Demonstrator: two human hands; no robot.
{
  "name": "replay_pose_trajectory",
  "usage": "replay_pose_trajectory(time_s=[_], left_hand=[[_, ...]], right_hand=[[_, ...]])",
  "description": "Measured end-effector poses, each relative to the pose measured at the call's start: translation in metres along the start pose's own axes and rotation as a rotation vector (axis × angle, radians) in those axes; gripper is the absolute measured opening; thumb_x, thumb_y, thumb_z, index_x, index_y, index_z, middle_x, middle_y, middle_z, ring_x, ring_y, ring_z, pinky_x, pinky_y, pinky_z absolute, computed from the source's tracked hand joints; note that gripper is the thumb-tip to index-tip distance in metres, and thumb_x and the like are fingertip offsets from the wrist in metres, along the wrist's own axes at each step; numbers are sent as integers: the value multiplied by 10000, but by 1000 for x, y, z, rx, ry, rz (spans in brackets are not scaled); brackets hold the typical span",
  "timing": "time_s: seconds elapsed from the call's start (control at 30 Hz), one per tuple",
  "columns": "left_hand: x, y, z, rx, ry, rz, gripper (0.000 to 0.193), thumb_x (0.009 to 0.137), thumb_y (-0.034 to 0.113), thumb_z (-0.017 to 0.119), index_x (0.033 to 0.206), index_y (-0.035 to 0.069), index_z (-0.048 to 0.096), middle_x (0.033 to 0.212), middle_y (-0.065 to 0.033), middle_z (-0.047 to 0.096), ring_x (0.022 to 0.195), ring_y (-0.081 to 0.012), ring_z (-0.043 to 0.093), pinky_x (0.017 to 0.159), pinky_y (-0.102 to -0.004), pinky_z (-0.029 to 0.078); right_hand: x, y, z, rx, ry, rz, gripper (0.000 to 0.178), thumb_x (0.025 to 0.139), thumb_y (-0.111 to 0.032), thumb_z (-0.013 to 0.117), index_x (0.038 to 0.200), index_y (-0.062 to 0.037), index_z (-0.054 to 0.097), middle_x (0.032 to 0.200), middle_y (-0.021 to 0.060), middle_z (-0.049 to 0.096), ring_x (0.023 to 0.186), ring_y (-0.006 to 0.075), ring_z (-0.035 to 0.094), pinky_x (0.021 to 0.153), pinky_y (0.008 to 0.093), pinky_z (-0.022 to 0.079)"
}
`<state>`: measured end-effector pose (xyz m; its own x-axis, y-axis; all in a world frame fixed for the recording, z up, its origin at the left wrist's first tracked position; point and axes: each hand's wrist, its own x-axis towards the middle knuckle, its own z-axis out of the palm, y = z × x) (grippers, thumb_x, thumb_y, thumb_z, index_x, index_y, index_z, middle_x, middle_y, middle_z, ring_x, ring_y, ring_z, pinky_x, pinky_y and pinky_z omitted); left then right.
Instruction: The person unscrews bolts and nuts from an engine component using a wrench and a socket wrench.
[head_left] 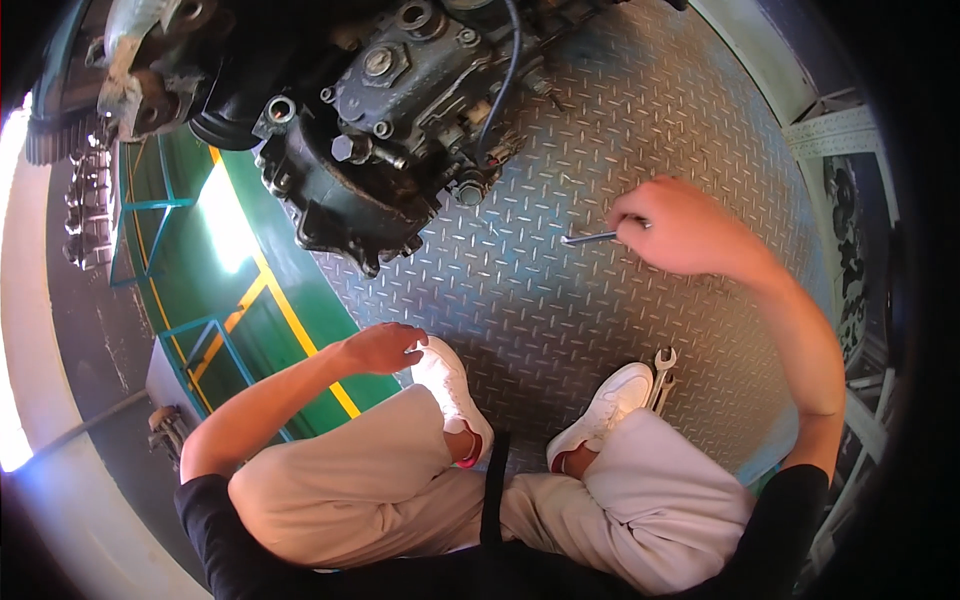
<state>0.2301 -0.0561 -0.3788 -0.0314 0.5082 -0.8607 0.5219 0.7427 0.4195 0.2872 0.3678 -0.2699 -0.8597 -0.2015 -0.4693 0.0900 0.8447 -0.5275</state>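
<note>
My right hand [672,225] is closed round a slim metal hand tool [590,238]. Its bright end points left over the steel plate; my fist hides the rest, so its exact kind does not show. Left of that tool, apart from it, is a dark greasy engine assembly [380,130] with bolts, ports and a flanged housing. My left hand [383,348] hovers by the toe of my left shoe [440,378], loosely bent, fingers slightly apart, nothing seen in it. Two wrenches [664,364] lie beside my right shoe [612,405], the nearer one partly hidden by my leg.
Diamond-pattern steel plate [530,320] forms the surface under my feet. A thin black cable [508,80] loops over the engine. To the left lies a green floor [290,290] with yellow lines and blue metal frames [155,204]. Pale metal framework [840,135] stands along the right edge.
</note>
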Motion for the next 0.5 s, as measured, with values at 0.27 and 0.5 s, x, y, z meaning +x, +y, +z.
replay_pose_trajectory(time_s=[0.27,0.5], left_hand=[[1,-1,-1,-19,13,18,305,973,231,514,1219,63,576,1178,-150,648,1068,-349,615,944,-423,480],[1,1,-2,2,19,13,309,969,242,511,1213,63,574,1178,-145,649,1063,-357,616,928,-435,482]], right_hand=[[-6,-4,-46,657,-58,-53,270,832,-136,480,890,25,688,585,40,510,539,93,454,513,249,352],[5,-2,-30,988,95,-74,256,825,-132,482,892,23,674,610,6,483,534,63,412,503,233,310]])
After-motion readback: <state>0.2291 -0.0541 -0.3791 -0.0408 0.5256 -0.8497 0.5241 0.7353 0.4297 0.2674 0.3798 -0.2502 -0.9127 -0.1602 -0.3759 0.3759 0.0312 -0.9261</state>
